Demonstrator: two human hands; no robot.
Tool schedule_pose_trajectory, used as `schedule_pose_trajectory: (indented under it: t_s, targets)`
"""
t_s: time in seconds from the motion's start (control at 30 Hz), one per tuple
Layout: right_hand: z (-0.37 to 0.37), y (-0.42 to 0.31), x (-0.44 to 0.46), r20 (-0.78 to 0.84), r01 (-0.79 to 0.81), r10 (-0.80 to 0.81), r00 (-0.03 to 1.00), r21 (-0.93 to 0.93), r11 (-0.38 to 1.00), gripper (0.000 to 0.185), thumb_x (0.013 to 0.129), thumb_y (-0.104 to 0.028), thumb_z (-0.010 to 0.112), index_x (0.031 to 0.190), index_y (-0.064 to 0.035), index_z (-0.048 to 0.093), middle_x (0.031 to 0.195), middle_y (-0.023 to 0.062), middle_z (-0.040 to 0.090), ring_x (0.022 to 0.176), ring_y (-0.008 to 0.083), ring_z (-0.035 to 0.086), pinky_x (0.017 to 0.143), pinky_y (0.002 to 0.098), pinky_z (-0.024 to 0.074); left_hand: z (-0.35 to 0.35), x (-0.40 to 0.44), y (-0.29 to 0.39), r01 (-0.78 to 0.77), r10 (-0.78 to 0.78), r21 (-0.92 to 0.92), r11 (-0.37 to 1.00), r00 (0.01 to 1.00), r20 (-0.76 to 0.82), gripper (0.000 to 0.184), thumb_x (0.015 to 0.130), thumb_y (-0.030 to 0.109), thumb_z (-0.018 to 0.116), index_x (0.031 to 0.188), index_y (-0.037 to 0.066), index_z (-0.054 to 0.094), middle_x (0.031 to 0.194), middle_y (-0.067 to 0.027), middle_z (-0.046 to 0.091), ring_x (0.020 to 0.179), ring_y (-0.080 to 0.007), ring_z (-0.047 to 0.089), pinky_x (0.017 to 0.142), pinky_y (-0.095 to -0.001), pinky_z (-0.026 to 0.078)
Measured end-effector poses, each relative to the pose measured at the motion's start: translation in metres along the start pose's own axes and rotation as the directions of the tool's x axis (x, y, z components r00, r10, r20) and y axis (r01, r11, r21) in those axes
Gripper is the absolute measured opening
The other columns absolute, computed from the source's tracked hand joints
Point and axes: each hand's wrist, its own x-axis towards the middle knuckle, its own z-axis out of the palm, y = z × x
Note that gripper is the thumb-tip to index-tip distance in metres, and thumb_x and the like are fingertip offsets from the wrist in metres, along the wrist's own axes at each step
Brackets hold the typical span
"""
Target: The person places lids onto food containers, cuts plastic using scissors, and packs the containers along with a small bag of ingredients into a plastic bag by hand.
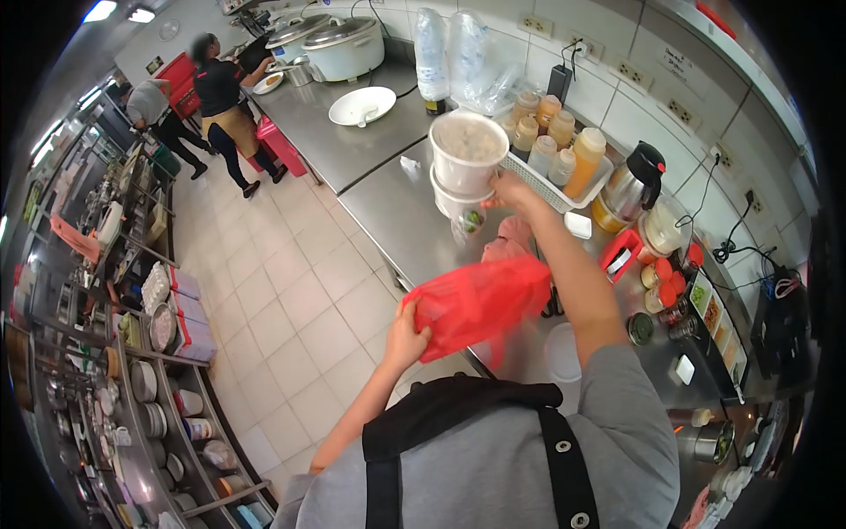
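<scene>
My left hand point(404, 341) is closed on the edge of a red plastic bag point(476, 304), which hangs in front of my chest. My right hand point(508, 190) reaches over the steel counter and grips a white round tub point(464, 145) with pale contents under its top. Directly below it in view is a second white tub point(449, 202); I cannot tell whether the two touch. A small clear bag point(472, 220) with something green in it is close beneath my right hand. Near my right forearm lies a pink cloth point(511, 238).
A white basket point(564, 201) of sauce bottles stands against the wall, beside a steel jug point(634, 181). White plates, rice cookers point(344, 48) and stacked cups point(432, 57) occupy the far counter. Two people point(227, 101) work at the back left. Shelves with dishes line the left.
</scene>
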Motion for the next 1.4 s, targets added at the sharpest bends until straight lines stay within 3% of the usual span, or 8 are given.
schedule_pose_trajectory:
  t_s: [0.13, 0.6, 0.73, 0.83, 1.07, 1.2, 1.3, 1.4]
  targets:
    - [-0.023, -0.066, -0.040, 0.170, 0.109, -0.091, 0.981, -0.100, 0.989, 0.031, 0.099, -0.016, 0.045, 0.119, 0.0073, 0.049, 0.090, 0.0130, 0.064, 0.067, 0.0169, 0.066, 0.059, 0.0256, 0.0561, -0.007, 0.050, 0.022, -0.208, 0.212, -0.056, 0.976, 0.975, 0.062, 0.069, 0.070, 0.010, 0.066, 0.135, 0.000, 0.044, 0.133, -0.0245, 0.046, 0.116, -0.0396, 0.054, 0.099, -0.0397, 0.045]
    - [-0.011, -0.021, -0.083, 0.476, 0.152, 0.091, 0.875, -0.447, 0.882, 0.018, 0.084, -0.001, 0.059, 0.101, -0.0013, 0.064, 0.088, 0.0112, 0.068, 0.072, 0.0171, 0.066, 0.063, 0.0293, 0.0538, -0.018, 0.120, -0.011, 0.417, 0.007, -0.416, 0.808, 0.699, 0.715, 0.064, 0.080, 0.006, 0.063, 0.140, 0.008, 0.041, 0.132, -0.0077, 0.052, 0.112, -0.0143, 0.056, 0.090, -0.0291, 0.049]
    - [-0.011, 0.057, -0.017, 0.786, 0.257, 0.103, 0.610, -0.319, 0.912, 0.025, 0.081, 0.001, 0.064, 0.106, -0.0033, 0.066, 0.084, 0.0104, 0.070, 0.071, 0.0179, 0.068, 0.060, 0.0288, 0.0550, -0.017, 0.115, -0.033, 0.465, -0.083, -0.496, 0.734, 0.785, 0.614, 0.060, 0.082, 0.008, 0.057, 0.140, 0.009, 0.041, 0.126, -0.0073, 0.056, 0.106, -0.0145, 0.059, 0.085, -0.0290, 0.052]
    - [0.007, 0.050, -0.034, 0.526, 0.290, 0.272, 0.806, -0.751, 0.594, 0.016, 0.081, -0.006, 0.064, 0.097, -0.0041, 0.068, 0.077, 0.0063, 0.069, 0.069, 0.0167, 0.065, 0.063, 0.0285, 0.0521, -0.022, 0.124, -0.031, 0.427, -0.119, -0.373, 0.824, 0.773, 0.623, 0.056, 0.081, 0.010, 0.055, 0.137, 0.006, 0.046, 0.115, -0.0095, 0.062, 0.098, -0.0157, 0.062, 0.079, -0.0298, 0.053]
    - [0.035, -0.021, -0.101, 0.288, 0.174, 0.325, 0.901, -0.925, 0.337, 0.022, 0.081, -0.015, 0.066, 0.102, -0.0153, 0.072, 0.081, 0.0010, 0.073, 0.076, 0.0156, 0.069, 0.065, 0.0353, 0.0524, -0.071, 0.128, 0.049, 0.255, -0.183, -0.072, 0.964, 0.838, 0.514, 0.046, 0.083, 0.013, 0.056, 0.127, 0.000, 0.052, 0.100, -0.0139, 0.068, 0.084, -0.0196, 0.066, 0.072, -0.0333, 0.055]
    - [0.017, 0.054, -0.088, 0.069, 0.299, -0.413, 0.908, -0.796, 0.526, 0.034, 0.082, -0.023, 0.068, 0.109, -0.0037, 0.063, 0.103, 0.0176, 0.067, 0.099, 0.0359, 0.062, 0.093, 0.0445, 0.0449, -0.054, 0.117, 0.018, 0.048, -0.060, 0.168, 0.985, 0.996, 0.067, 0.041, 0.083, 0.007, 0.051, 0.123, 0.003, 0.054, 0.090, -0.0146, 0.070, 0.078, -0.0235, 0.067, 0.072, -0.0327, 0.052]
    - [0.015, 0.067, -0.148, -0.133, 0.344, -0.742, 0.657, -0.823, 0.451, 0.052, 0.085, -0.023, 0.066, 0.131, -0.0031, 0.051, 0.104, 0.0217, 0.066, 0.095, 0.0366, 0.064, 0.089, 0.0440, 0.0473, -0.043, 0.097, 0.011, 0.028, -0.045, -0.249, 0.968, 0.997, -0.067, 0.036, 0.084, 0.007, 0.054, 0.120, 0.003, 0.054, 0.086, -0.0116, 0.068, 0.075, -0.0185, 0.065, 0.067, -0.0306, 0.051]
    - [0.020, 0.103, -0.167, -0.208, 0.276, -0.530, 0.822, -0.669, 0.690, 0.055, 0.088, -0.020, 0.065, 0.135, -0.0013, 0.045, 0.111, 0.0191, 0.063, 0.098, 0.0312, 0.063, 0.090, 0.0392, 0.0477, -0.039, 0.082, 0.026, 0.129, -0.169, -0.676, 0.726, 0.986, 0.007, 0.032, 0.089, 0.005, 0.052, 0.121, 0.001, 0.052, 0.088, -0.0080, 0.064, 0.076, -0.0137, 0.061, 0.069, -0.0271, 0.049]
